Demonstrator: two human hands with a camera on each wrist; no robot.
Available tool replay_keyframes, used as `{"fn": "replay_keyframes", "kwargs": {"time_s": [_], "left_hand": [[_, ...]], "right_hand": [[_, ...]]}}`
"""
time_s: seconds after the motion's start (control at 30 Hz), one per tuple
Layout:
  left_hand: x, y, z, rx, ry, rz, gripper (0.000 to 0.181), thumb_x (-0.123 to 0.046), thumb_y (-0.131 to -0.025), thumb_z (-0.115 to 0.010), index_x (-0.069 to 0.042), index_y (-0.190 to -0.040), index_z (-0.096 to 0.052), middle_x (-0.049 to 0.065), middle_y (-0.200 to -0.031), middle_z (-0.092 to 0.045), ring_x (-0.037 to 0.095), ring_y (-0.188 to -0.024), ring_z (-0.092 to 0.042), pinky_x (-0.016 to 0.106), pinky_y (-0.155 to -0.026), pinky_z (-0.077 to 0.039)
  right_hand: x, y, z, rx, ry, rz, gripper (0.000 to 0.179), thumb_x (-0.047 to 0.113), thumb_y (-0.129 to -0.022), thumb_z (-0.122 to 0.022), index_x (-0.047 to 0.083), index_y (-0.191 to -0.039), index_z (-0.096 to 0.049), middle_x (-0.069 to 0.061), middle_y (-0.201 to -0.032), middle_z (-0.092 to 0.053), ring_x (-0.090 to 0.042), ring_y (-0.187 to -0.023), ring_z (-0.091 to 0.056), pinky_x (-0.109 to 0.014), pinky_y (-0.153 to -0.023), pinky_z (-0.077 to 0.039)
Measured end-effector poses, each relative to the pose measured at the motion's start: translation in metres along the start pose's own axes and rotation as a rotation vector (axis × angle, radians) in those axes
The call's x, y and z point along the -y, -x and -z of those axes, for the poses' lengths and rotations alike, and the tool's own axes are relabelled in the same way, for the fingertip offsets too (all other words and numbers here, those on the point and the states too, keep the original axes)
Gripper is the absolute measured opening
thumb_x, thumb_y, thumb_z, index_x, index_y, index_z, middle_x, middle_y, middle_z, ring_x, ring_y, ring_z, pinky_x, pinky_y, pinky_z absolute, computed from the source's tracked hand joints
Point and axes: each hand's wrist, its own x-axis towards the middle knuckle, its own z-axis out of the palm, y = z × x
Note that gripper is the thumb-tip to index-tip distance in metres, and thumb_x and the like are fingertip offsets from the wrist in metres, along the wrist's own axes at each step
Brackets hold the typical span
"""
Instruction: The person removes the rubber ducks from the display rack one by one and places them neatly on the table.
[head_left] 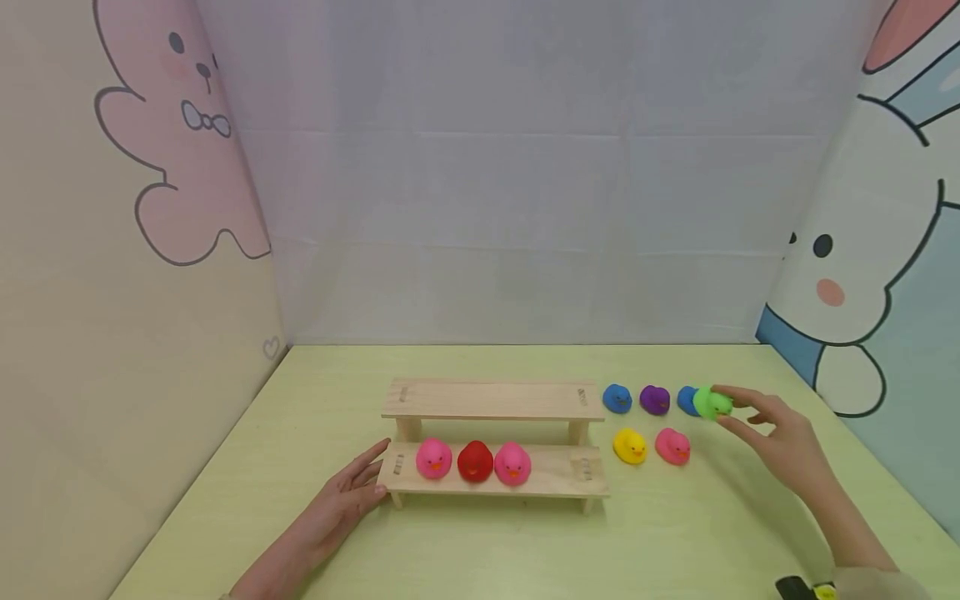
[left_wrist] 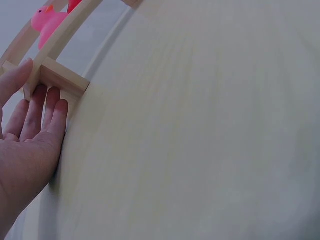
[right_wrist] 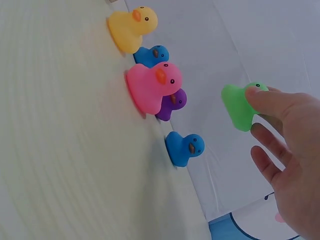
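Head view: a two-tier wooden stand (head_left: 491,398) sits on the table (head_left: 517,554). Its lower shelf (head_left: 555,465) bears, from left to right, the left pink duck (head_left: 433,459), the red duck (head_left: 476,462) and the right pink duck (head_left: 513,464). The left hand (head_left: 341,504) is at the left end of that shelf. To the right of the stand, the yellow duck (head_left: 630,447) and the loose pink duck (head_left: 673,447) form a front row; behind them are the first blue duck (head_left: 617,399), the purple duck (head_left: 656,400) and the second blue duck (head_left: 686,401), the last partly hidden by the green duck (head_left: 712,404). The right hand (head_left: 783,437) pinches the green duck at its right side. Left wrist view: the left hand's thumb and fingers lie on either side of the shelf end, holding it beside a leg. Right wrist view: the green duck is gripped between thumb and fingers, raised off the table and apart from the second blue duck; the other visible fingers are loosely bent, clear of any object.
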Motion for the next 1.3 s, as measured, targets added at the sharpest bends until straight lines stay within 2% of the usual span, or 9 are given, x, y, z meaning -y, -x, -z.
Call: {"fn": "replay_keyframes", "kwargs": {"time_s": [0.23,0.33,0.5,0.57,0.83,1.07,1.3], "left_hand": [[-0.001,0.0,-0.001,-0.008,0.004,0.002,0.071,-0.002,-0.093,-0.056,-0.015,-0.153,-0.02,0.021,-0.151,-0.021,0.023,-0.128,-0.04,0.028,-0.1,-0.037],[-0.001,0.0,-0.001,-0.013,0.001,0.005,0.071,-0.002,-0.093,-0.057,-0.015,-0.153,-0.021,0.021,-0.151,-0.022,0.024,-0.129,-0.039,0.029,-0.1,-0.036],[-0.002,0.001,-0.002,-0.015,-0.019,0.017,0.072,-0.005,-0.093,-0.059,-0.017,-0.153,-0.022,0.02,-0.151,-0.022,0.025,-0.131,-0.036,0.03,-0.102,-0.034],[-0.002,0.001,-0.002,-0.015,-0.022,0.02,0.072,-0.006,-0.093,-0.059,-0.017,-0.153,-0.022,0.02,-0.151,-0.022,0.026,-0.131,-0.036,0.031,-0.103,-0.033],[-0.002,0.001,-0.001,-0.003,-0.009,0.012,0.072,-0.004,-0.093,-0.057,-0.016,-0.153,-0.02,0.02,-0.151,-0.021,0.024,-0.13,-0.037,0.028,-0.1,-0.035],[-0.001,0.001,-0.001,-0.001,-0.011,0.008,0.072,-0.004,-0.093,-0.058,-0.017,-0.153,-0.02,0.02,-0.151,-0.022,0.024,-0.13,-0.038,0.028,-0.1,-0.035],[-0.002,0.001,-0.002,-0.01,-0.006,0.008,0.072,-0.004,-0.093,-0.058,-0.017,-0.153,-0.022,0.02,-0.15,-0.023,0.024,-0.129,-0.039,0.029,-0.1,-0.035]], "right_hand": [[-0.014,0.004,-0.002,0.037,0.029,-0.004,0.041,0.019,-0.088,-0.071,0.015,-0.127,-0.062,0.037,-0.116,-0.045,-0.001,-0.097,-0.047,-0.019,-0.072,-0.044],[-0.02,0.005,-0.002,0.058,0.047,-0.027,0.041,0.021,-0.088,-0.07,0.014,-0.128,-0.061,0.026,-0.119,-0.051,-0.003,-0.096,-0.047,-0.02,-0.072,-0.044],[-0.029,0.006,-0.001,0.105,0.06,-0.055,0.041,0.02,-0.088,-0.07,0.01,-0.127,-0.06,-0.012,-0.12,-0.06,-0.005,-0.095,-0.048,-0.019,-0.069,-0.045],[-0.032,0.006,-0.001,0.133,0.058,-0.067,0.041,0.02,-0.088,-0.07,0.009,-0.126,-0.06,-0.017,-0.12,-0.06,-0.005,-0.094,-0.049,-0.019,-0.069,-0.046],[-0.041,0.009,-0.003,0.239,0.007,-0.085,0.038,0.018,-0.087,-0.071,0.007,-0.123,-0.063,-0.017,-0.115,-0.063,0.004,-0.094,-0.051,-0.021,-0.068,-0.05],[-0.047,0.011,-0.004,0.283,-0.052,-0.069,0.034,0.013,-0.087,-0.071,0.004,-0.118,-0.064,-0.011,-0.111,-0.064,0.001,-0.088,-0.056,-0.025,-0.067,-0.052],[-0.049,0.012,-0.004,0.319,-0.065,-0.096,0.035,0.015,-0.087,-0.071,0.005,-0.119,-0.064,-0.014,-0.115,-0.062,0.0,-0.09,-0.055,-0.026,-0.069,-0.052]]}}
